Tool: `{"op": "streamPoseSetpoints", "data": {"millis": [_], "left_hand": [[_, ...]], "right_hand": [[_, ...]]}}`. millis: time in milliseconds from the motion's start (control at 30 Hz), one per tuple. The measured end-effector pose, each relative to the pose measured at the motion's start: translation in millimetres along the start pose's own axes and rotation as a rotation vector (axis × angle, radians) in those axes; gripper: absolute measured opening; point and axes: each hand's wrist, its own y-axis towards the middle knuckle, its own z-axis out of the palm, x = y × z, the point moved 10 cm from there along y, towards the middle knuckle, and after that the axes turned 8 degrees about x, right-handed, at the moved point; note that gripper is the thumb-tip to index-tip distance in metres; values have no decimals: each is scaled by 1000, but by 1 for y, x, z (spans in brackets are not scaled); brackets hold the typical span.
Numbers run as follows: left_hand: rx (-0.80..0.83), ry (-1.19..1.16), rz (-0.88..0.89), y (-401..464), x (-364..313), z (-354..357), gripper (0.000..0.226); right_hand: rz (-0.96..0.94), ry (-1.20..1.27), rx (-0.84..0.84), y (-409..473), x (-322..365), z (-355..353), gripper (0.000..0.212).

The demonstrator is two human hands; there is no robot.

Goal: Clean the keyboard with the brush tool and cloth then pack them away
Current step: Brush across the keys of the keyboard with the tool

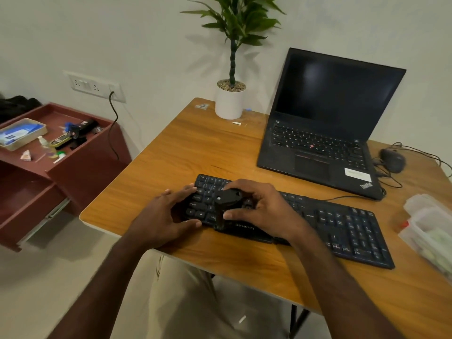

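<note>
Here the right hand [259, 211] pinches the brush tool [226, 204]; left hand [166, 216], fingers spread, steadies the keyboard [342, 226] at nine o'clock; hard scrubbing might pop keycaps.

Place: a small home office or study corner.
Desk [171, 152]: wooden, set against a plain wall.
Centre and right: open laptop [325, 123], keyboard [342, 223], wired mouse [392, 159].
Top centre: potted plant [231, 94].
Left: wall sockets [94, 86], open drawer unit [61, 152] holding odds and ends.
</note>
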Motion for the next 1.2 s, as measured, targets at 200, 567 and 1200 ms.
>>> {"op": "streamPoseSetpoints", "data": {"millis": [200,567,1200], "left_hand": [[14,27,-39,2,4,2,88],[-3,32,24,2,8,7,96],[-43,480,285,17,-125,96,86]], "right_hand": [[25,136,46,-45,-14,-41,31],[-38,176,-104,-30,-11,-28,33],[22,40,-204,-89,-20,-68,35]]}}
